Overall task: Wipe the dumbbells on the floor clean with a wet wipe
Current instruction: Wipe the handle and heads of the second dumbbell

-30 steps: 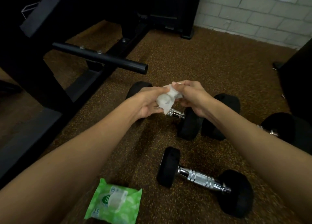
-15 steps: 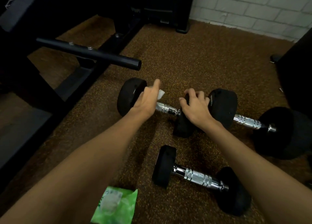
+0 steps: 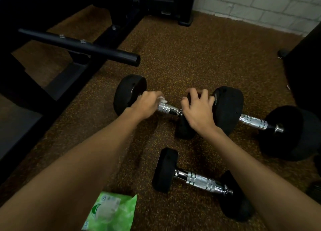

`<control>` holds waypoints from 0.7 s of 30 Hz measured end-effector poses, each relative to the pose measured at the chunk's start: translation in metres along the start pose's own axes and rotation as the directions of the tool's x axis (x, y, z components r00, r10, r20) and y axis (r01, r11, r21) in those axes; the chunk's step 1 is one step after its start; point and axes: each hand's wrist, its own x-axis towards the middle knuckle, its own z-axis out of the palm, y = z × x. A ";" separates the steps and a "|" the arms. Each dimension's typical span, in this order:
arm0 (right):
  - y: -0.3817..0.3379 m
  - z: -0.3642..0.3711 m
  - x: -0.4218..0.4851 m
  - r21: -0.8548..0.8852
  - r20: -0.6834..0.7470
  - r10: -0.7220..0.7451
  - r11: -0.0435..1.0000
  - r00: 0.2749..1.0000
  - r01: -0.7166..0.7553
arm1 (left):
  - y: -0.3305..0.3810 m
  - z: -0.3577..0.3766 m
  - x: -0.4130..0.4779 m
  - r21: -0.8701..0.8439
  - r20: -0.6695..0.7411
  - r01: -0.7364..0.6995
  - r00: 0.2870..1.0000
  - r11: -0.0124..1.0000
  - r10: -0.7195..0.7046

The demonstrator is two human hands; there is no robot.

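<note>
Three black dumbbells with chrome handles lie on the speckled brown floor. My left hand (image 3: pixel 146 103) grips a white wet wipe (image 3: pixel 162 100) against the handle of the far-left dumbbell (image 3: pixel 129 93), close to its left head. My right hand (image 3: pixel 198 107) curls over that dumbbell's right head and holds it. A bigger dumbbell (image 3: pixel 253 123) lies to the right, touching it. A smaller dumbbell (image 3: pixel 199 180) lies nearer me, between my forearms.
A green wet-wipe pack (image 3: pixel 111 213) lies on the floor at the bottom, by my left forearm. A black machine frame with a protruding black bar (image 3: pixel 83 45) fills the left. A dark object (image 3: pixel 305 74) stands at the right, a white brick wall (image 3: pixel 260 6) behind.
My hands, which held the wipe together in the air, came down to the far-left dumbbell. The left hand now has the wipe on the handle; the right hand settled on its right head.
</note>
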 end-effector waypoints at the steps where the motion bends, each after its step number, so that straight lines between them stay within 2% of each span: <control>1: -0.001 -0.001 -0.001 0.001 -0.001 -0.001 1.000 1.000 0.001 | 0.004 -0.004 0.006 0.029 0.060 0.046 0.997 0.998 -0.048; 4: -0.003 -0.003 -0.004 0.007 -0.009 0.007 1.000 1.000 -0.007 | 0.014 -0.009 0.021 0.097 0.195 0.132 0.969 0.987 -0.149; 8: -0.005 -0.003 -0.005 0.002 -0.027 0.010 1.000 1.000 -0.010 | 0.015 -0.010 0.025 0.080 0.263 0.067 0.961 0.995 -0.086; 13: -0.005 -0.004 -0.003 0.032 -0.024 0.027 0.999 0.999 -0.026 | 0.000 -0.007 0.019 0.022 0.203 -0.033 0.979 0.999 0.028; 17: -0.003 -0.004 -0.001 0.027 -0.024 0.018 0.999 1.000 -0.018 | 0.004 -0.008 0.025 0.127 0.186 0.029 0.981 0.991 -0.053; 21: -0.002 -0.002 0.003 0.020 -0.012 0.035 0.999 0.999 -0.035 | 0.022 -0.003 0.026 0.117 0.183 0.099 0.976 0.988 -0.119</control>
